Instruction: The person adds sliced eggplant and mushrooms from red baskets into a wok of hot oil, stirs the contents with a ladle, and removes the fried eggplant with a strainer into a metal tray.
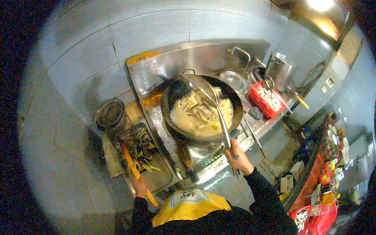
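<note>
My right hand (238, 157) grips the long metal handle of a ladle (221, 120). Its blurred head reaches over a large black wok (239, 102) on the stove. Inside the wok, pale yellow strips (202, 110) lie in foaming, bubbling liquid. Lower left, my left hand (141, 186) is closed around a flat wooden handle (131, 164). This handle slants across the side of a metal tray (164, 177). Fried-looking strips and darker pieces (144, 149) sit toward the tray's far end. What the wooden handle's far end joins is unclear.
Left of the stove stands a round pot with a mesh strainer (110, 114). To the right are a glass-like bowl (233, 82), a red basket (260, 102) of white pieces, a tall steel pot (280, 70) and a faucet (242, 53). Another long-handled tool (255, 136) crosses the stove's front edge.
</note>
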A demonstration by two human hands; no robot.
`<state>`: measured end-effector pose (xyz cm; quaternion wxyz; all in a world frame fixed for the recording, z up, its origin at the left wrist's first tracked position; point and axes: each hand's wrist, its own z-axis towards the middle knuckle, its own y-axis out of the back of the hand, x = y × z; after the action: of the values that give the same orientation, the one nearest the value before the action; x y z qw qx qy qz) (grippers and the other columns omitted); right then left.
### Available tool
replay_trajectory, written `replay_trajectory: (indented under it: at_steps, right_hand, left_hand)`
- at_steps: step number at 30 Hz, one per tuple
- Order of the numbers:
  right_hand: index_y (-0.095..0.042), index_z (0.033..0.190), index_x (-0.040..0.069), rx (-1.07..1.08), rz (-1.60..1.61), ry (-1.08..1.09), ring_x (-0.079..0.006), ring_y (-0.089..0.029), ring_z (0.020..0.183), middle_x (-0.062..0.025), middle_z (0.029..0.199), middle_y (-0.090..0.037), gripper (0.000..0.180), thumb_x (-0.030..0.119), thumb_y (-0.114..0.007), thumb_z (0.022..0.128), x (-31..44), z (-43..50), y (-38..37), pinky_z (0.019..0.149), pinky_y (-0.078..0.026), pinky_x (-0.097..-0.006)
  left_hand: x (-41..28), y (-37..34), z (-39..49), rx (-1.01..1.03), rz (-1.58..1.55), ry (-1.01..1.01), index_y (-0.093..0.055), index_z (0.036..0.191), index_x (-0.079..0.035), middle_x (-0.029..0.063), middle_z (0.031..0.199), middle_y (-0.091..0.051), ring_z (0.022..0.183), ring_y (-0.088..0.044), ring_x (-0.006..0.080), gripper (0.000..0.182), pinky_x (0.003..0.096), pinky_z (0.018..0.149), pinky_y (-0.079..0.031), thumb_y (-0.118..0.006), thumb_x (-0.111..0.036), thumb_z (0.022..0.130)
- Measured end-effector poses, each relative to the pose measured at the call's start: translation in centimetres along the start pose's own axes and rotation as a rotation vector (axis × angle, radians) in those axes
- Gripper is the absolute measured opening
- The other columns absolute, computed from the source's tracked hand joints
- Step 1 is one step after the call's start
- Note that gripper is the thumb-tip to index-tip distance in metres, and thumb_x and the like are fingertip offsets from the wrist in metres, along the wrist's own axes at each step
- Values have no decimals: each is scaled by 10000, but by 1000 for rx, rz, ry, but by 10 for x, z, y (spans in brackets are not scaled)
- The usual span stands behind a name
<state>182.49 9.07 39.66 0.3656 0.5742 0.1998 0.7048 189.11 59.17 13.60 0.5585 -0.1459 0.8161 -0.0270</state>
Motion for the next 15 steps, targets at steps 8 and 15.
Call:
replay_trajectory:
  at_steps: [8, 15]
  right_hand:
    - [-465, 1269, 26, 295, 462, -463, -115, -508, 588, -11, 726, -531, 392, 145, -571, 910, -2, -17, 13, 500, -432, -294]
    - [-461, 1199, 30, 112, 510, -369, -85, -454, 444, 18, 621, -464, 312, 118, -518, 905, -9, 12, -6, 382, -371, -267]
  left_hand:
    - [-17, -8, -2, -54, 79, 2, -400, 1134, -132, 9, 645, -459, 449, -451, 140, 240, 291, 390, -399, -546, -154, 945]
    - [-6, 4, 11, -12, -41, 22, -419, 1079, -128, -4, 661, -460, 474, -450, 130, 195, 288, 394, -386, -548, -148, 934]
